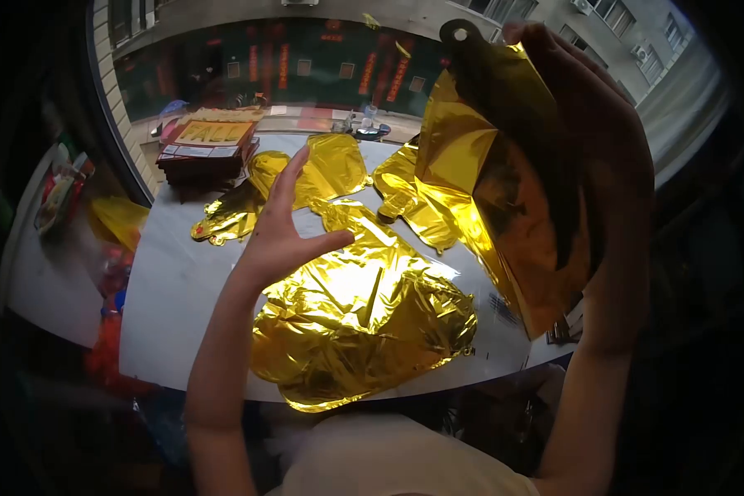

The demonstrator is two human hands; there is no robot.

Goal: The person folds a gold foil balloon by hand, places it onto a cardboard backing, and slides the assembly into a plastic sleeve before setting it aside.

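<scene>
My right hand [591,107] is raised at the upper right, its fingers closed on a gold foil sheet [463,149] that hangs down and has a round tab with a hole at its top. With fingers and thumb spread, my left hand [281,231] holds nothing and is above the table, near a large crumpled gold foil piece [364,314]. That piece lies at the front of the white table [174,281]. Behind it are more flat gold foil pieces [335,169], and another [409,198] lies partly behind the hanging sheet.
A stack of packets marked "FALL" [211,140] stands at the table's back left. Small items [372,131] sit by the window at the back. To the left are a side surface [50,273], a yellow bag [117,221] and red material [107,347].
</scene>
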